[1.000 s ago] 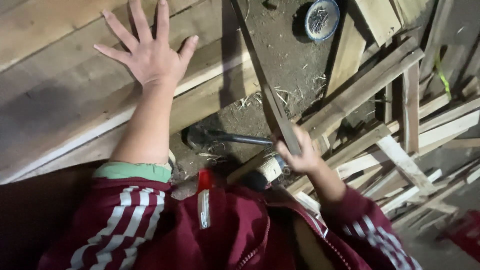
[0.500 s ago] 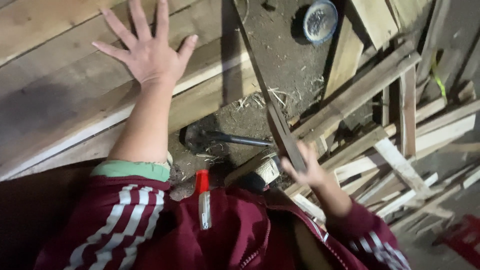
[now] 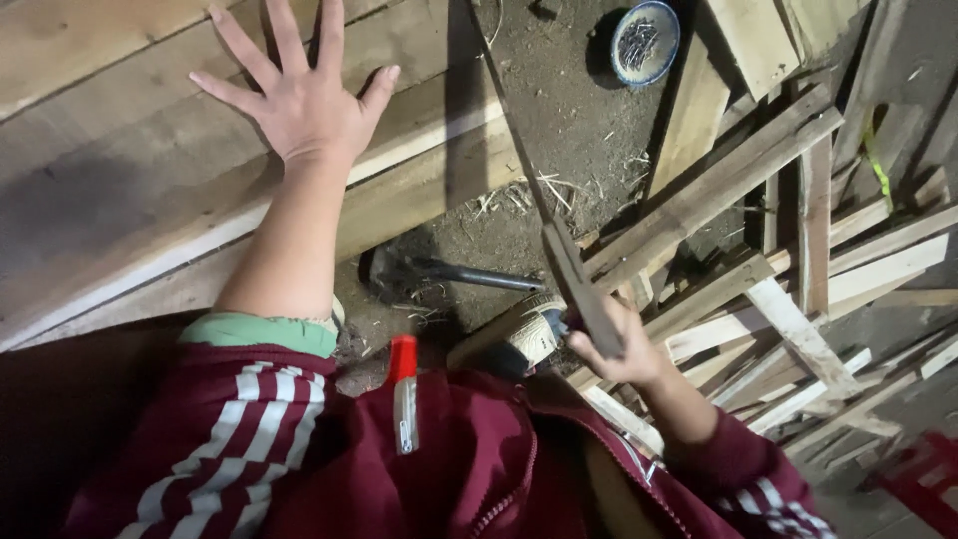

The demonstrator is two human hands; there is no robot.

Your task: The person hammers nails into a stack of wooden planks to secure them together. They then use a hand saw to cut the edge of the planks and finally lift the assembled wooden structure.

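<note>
My left hand lies flat with fingers spread on a wide wooden board at the upper left. My right hand grips the near end of a long thin wooden slat that runs up and away over the dirt ground. A hammer with a dark head lies on the ground between the board and my right hand. A red-capped marker sticks out of my maroon jacket.
A pile of crossed wooden slats fills the right side. A small round tin of nails sits on the dirt at the top. A red object shows at the lower right corner.
My right hand has slid lower and to the right along the slat. The left hand stays flat on the board.
</note>
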